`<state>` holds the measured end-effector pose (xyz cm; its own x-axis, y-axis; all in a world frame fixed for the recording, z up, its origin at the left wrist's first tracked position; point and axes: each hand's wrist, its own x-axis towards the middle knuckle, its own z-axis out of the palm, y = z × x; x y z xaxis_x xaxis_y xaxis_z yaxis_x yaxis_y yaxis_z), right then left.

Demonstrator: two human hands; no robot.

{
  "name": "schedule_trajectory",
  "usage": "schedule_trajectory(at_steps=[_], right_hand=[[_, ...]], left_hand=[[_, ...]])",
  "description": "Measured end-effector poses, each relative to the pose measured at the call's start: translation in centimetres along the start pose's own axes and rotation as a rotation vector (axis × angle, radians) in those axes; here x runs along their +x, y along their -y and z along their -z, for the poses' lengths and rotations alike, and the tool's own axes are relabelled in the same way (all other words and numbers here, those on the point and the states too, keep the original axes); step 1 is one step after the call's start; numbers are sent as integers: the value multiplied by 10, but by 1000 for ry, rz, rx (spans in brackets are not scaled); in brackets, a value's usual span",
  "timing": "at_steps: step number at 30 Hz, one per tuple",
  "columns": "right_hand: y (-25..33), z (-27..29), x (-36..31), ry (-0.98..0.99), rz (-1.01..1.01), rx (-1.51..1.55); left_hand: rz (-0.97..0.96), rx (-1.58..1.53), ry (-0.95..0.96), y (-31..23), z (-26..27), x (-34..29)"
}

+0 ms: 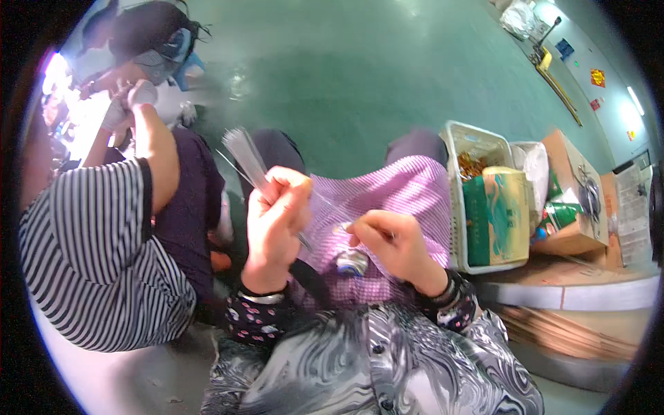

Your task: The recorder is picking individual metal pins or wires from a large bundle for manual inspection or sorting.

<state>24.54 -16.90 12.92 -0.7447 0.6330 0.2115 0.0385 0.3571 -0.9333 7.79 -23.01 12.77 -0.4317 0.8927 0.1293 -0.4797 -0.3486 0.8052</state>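
My left hand (279,225) is raised over my lap, its fingers closed round a bundle of thin, pale, see-through strips (246,156). The strips fan out past the top of the fist. A faint thin line runs from near that hand toward my right hand (398,245), which is closed in a pinch over the pink checked apron (415,187). What its fingertips hold is too small to make out. Just below the pinch, a small crumpled white, grey and blue thing (351,262) lies against the apron.
On my right stands a white plastic crate (454,228) holding a green-and-yellow carton (508,214) and small orange-brown pieces. Beyond it is an open cardboard box (574,235), above stacked flat cardboard (553,328). A person in a striped shirt (104,228) sits close on my left.
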Motion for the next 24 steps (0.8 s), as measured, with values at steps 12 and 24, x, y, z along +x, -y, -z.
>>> schedule_trajectory(at_steps=[12, 24], right_hand=[[13, 10, -1, -123, 199, -240], [-4, 14, -11, -9, -273, 520]], left_hand=[[58, 30, -29, 2, -8, 0], [50, -46, 11, 7, -7, -6]])
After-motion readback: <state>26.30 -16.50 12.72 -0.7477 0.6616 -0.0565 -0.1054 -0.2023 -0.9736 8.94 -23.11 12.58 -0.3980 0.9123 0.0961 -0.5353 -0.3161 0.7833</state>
